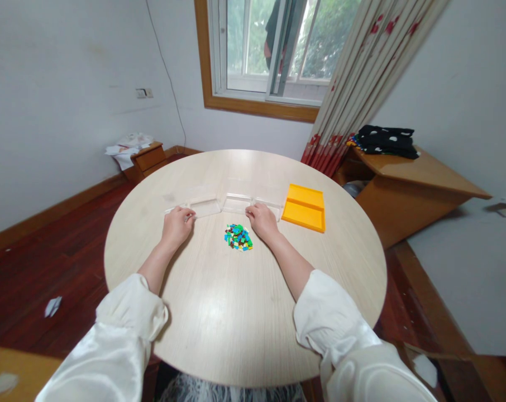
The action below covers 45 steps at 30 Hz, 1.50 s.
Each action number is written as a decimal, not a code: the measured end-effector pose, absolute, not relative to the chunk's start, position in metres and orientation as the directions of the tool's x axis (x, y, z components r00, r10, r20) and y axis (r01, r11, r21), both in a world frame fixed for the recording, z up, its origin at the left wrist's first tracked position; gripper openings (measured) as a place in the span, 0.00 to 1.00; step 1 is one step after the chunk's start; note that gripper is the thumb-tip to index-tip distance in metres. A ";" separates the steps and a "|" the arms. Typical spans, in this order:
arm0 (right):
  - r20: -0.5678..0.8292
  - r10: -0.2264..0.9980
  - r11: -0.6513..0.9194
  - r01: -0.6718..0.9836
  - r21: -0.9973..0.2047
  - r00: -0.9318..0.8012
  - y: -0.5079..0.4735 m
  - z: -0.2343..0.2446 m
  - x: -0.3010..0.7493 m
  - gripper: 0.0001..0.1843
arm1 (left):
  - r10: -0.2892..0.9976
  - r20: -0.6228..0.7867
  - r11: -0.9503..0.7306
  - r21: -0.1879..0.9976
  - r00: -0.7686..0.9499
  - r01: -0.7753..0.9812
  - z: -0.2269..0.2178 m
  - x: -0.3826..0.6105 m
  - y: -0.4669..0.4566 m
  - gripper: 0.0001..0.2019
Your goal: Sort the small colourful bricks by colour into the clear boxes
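Clear plastic boxes [237,204] arc across table [219,312]; left hand [178,228], right hand [262,221] at edges, fingers curled, cannot tell if pinching; coloured pieces [238,238] heaped nearer

sliding window [247,50] up top in a wooden frame [261,108], with part of a person in dark clothes [272,28] and some greenery behind the glass. cream curtain [374,61] with red flowers hangs to its right, next to a wooden cabinet [420,206] with black white-spotted cloth [387,140] on top. left side's got a wall switch [141,93], a dangling cable [165,67], and white scrap [52,306] on the dark red wood floor [22,273].
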State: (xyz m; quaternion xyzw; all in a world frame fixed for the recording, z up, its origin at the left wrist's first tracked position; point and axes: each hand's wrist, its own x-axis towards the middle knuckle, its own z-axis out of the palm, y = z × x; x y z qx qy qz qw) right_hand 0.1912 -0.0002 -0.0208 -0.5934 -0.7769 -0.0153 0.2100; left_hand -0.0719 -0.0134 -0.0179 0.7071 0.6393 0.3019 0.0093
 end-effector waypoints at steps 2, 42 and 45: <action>0.340 0.917 0.292 0.931 -0.220 -0.207 -0.001 -0.020 0.191 0.13 | 0.910 0.414 -0.183 0.399 0.002 0.898 -0.019 -0.073 -0.013 0.11; 0.352 0.912 0.303 0.926 -0.227 -0.212 -0.001 -0.020 0.192 0.12 | 0.907 0.421 -0.185 0.431 -0.016 0.883 -0.019 -0.069 -0.018 0.11; 0.349 0.912 0.305 0.924 -0.230 -0.215 0.000 -0.020 0.192 0.13 | 0.907 0.420 -0.181 0.437 -0.023 0.881 -0.018 -0.069 -0.018 0.11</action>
